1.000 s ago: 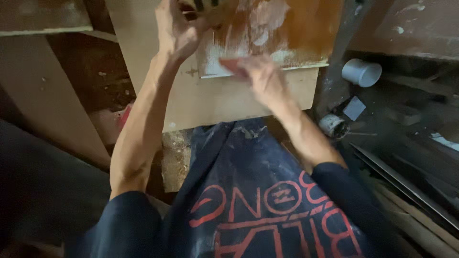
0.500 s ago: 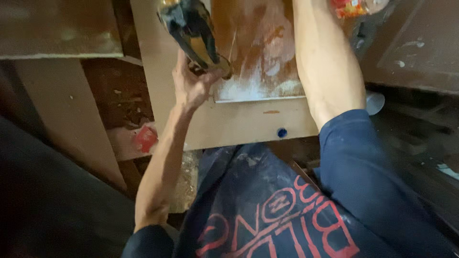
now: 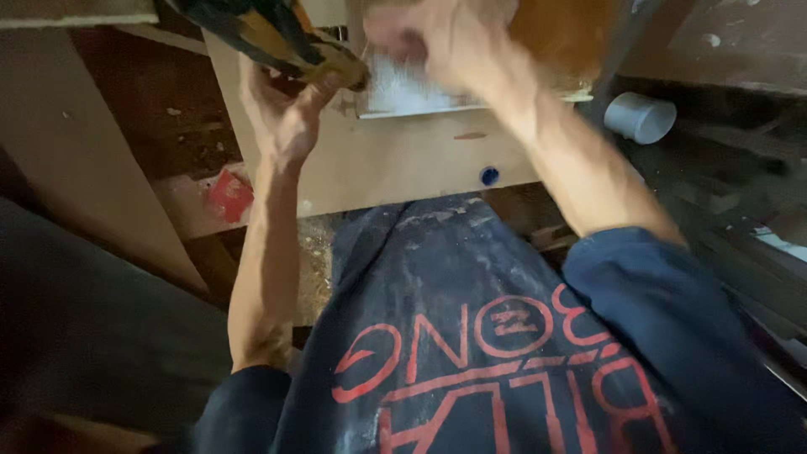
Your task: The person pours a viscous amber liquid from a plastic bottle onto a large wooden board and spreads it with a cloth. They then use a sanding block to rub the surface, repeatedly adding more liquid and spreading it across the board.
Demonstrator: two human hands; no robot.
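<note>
— What's your work resting on?

— You have a pale wooden board (image 3: 403, 164) in front of you, its flat face bare apart from a small blue dot (image 3: 489, 176) near its lower edge.

— And on top of it?

— A smaller panel (image 3: 471, 76) lies directly on it, whitish at the lower part and orange-brown higher up. Below, the floor (image 3: 313, 261) shows sawdust, with a red scrap (image 3: 229, 195) on a ledge just left of the board.

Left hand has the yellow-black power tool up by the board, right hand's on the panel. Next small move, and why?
Probably steady first: the right hand is blurred on the orange panel, and the power tool in the left hand has its tip at the panel's white patch, so brace the panel before bringing the tip in.
</note>
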